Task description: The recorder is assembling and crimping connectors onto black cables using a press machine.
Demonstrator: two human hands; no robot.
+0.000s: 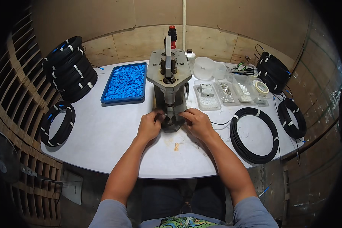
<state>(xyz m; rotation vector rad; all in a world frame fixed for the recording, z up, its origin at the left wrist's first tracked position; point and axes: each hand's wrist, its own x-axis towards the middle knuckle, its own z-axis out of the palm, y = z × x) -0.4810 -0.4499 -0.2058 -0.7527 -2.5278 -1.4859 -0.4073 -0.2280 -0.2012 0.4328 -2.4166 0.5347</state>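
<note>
A metal bench press (170, 81) stands in the middle of the table, its ram pointing down between my hands. My left hand (151, 124) is closed in a pinch at the left side of the press's lower tooling; what its fingertips hold is too small to make out. From the other side, my right hand (197, 121) pinches a thin black cable beside the same tooling. That cable runs back rightward to a large black cable coil (250, 157) bound with white tape. My fingers partly hide the point under the ram.
A blue tray (122, 101) of small blue parts sits left of the press. Stacked black coils (70, 72) and a single coil (49, 141) lie farther left. Small-part boxes (208, 107), white tubs (203, 68), a bottle (190, 57) and more coils (291, 133) stand right.
</note>
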